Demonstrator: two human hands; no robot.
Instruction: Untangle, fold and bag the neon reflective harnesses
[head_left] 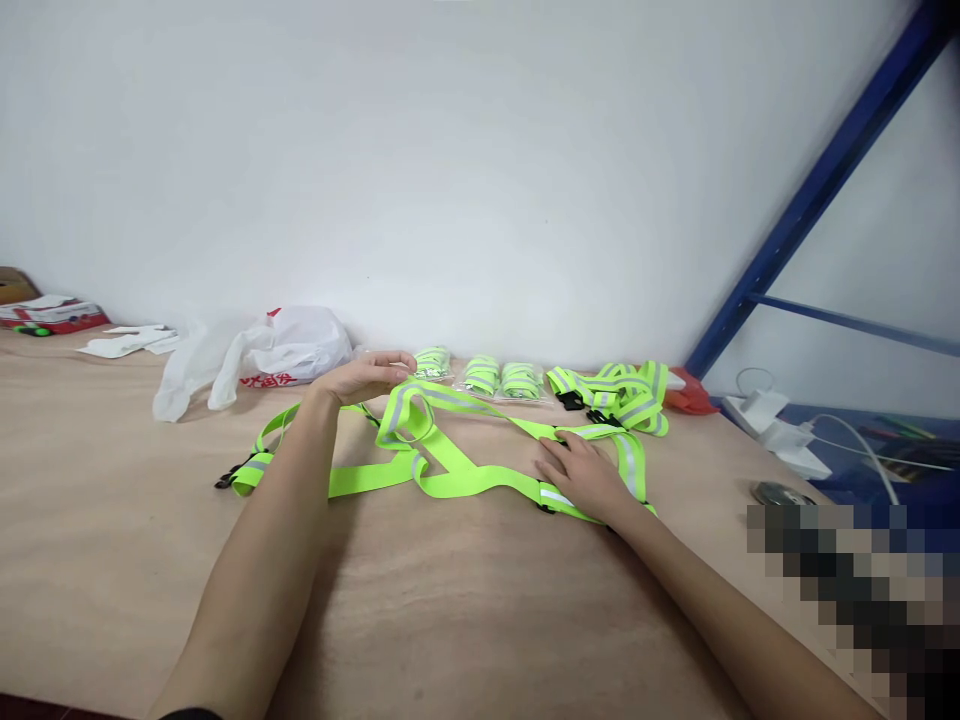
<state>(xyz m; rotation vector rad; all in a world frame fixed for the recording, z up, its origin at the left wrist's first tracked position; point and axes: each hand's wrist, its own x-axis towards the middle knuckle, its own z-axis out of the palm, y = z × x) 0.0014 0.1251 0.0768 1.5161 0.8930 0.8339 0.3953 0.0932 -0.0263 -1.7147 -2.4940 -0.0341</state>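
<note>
A neon-yellow reflective strap vest (pixel 450 483) with grey stripes and black buckles lies spread in front of me. My left hand (pixel 367 376) pinches a looped strap near the vest's far side and lifts it a little off the table. The fingertips partly hide the grip. My right hand (pixel 586 474) rests on the vest's right part, fingers stretched out over the straps near a black slider. At the left end, beside my forearm, lies a black buckle (pixel 234 472). My left forearm covers part of the straps.
Along the wall stand bagged rolled vests (pixel 481 376), a loose vest (pixel 630 395), a red bag (pixel 691 394) and a white plastic bag (pixel 300 340). White papers (pixel 131 341) and a box (pixel 60 315) sit far left. White chargers (pixel 780 430) and a blue metal frame (pixel 817 190) are right.
</note>
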